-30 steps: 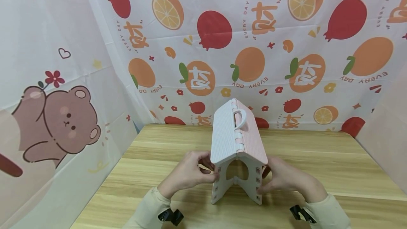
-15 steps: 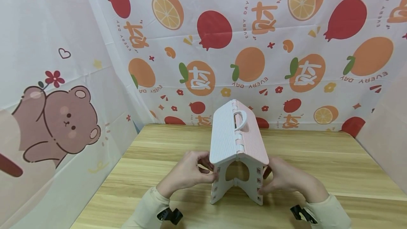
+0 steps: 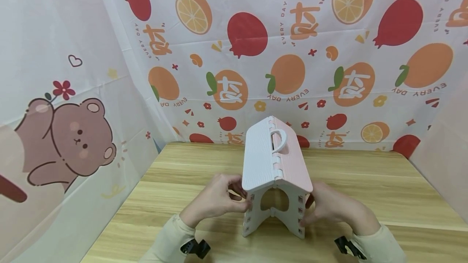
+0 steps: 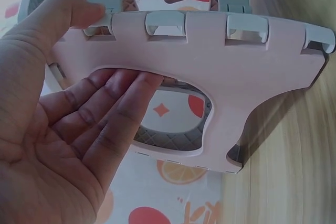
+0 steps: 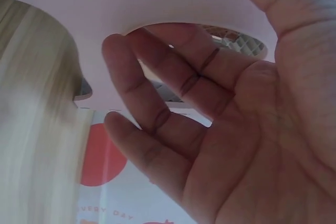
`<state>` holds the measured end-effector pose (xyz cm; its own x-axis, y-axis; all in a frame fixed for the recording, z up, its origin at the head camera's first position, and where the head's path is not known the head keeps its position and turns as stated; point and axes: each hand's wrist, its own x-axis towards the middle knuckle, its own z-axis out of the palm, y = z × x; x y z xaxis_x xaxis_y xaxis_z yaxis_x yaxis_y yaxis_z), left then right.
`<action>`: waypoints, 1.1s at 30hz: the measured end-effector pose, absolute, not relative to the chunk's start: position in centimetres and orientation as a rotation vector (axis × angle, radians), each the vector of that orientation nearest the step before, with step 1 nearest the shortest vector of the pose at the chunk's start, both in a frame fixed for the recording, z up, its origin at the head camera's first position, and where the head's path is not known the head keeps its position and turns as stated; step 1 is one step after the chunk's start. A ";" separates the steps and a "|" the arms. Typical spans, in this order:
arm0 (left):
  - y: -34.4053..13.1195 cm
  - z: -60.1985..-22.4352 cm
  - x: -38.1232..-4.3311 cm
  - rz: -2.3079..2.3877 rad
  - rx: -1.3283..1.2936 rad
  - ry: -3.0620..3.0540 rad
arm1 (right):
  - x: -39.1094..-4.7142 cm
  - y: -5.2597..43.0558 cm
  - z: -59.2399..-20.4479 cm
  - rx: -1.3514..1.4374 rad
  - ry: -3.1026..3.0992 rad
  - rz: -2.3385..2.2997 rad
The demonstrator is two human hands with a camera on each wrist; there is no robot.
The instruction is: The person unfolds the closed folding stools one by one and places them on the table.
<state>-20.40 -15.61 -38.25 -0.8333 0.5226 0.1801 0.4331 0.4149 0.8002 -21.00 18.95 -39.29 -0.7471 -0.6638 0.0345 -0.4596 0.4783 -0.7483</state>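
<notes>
A pink and white plastic folding stool (image 3: 256,155) stands partly folded on the table, its ridged top like a small roof with a loop handle (image 3: 280,141). At its left side my left hand (image 3: 223,198) grips the panel. In the left wrist view the thumb presses the hinged edge and the fingers (image 4: 123,106) reach into the cut-out of the pink panel (image 4: 226,72). My right hand (image 3: 327,206) holds the opposite panel, some fingers (image 5: 168,69) curled into its cut-out. The right thumb tip lies outside the right wrist view.
The stool stands on a wood-grain table (image 3: 190,161). Behind it hangs a fruit-print cloth (image 3: 248,92), and a bear-print cloth (image 3: 80,137) covers the left side. Black straps (image 3: 195,248) sit on both wrists.
The stool's right panel and roof corner have shifted slightly right, so the legs stand a bit wider apart. My right hand has moved right with it; the left has hardly moved.
</notes>
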 end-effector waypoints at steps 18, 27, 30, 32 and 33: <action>-15.2 -38.1 -20.0 1.405 0.892 2.539 | -20.3 18.6 -38.9 -1.014 2.475 -1.080; -15.2 -38.0 -20.0 1.388 0.872 2.545 | -20.2 18.4 -38.6 -1.019 2.497 -1.065; -15.2 -38.0 -20.0 1.389 0.875 2.535 | -20.2 18.4 -38.6 -1.034 2.503 -1.070; -15.2 -38.0 -20.0 1.386 0.881 2.532 | -20.1 18.4 -38.6 -1.042 2.509 -1.072; -15.2 -38.0 -20.0 1.385 0.883 2.531 | -20.1 18.4 -38.6 -1.045 2.511 -1.075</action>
